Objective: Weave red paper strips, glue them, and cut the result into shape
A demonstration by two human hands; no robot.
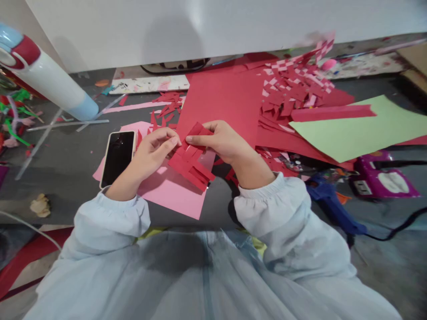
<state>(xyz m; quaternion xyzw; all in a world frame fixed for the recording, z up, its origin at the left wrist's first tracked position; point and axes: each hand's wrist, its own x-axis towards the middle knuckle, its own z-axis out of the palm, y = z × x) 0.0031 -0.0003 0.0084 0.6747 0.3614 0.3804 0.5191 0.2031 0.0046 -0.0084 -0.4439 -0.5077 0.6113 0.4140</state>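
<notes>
While the red weave (188,166) is held above the pink sheet (176,195), its strips already cross one another, so the interlacing looks well advanced. Its near end seems less finished: strip ends stick out unevenly, apparently still to be evened or tucked. The right hand (227,140) has its fingers clamped on the weave's far part, thumb on top; the left hand (151,153) has its fingers at the left edge, but I cannot tell whether they are closed on it. Checked pieces (290,73) and red scraps (171,102) on the tabletop (75,158) suggest much cutting and weaving is done.
</notes>
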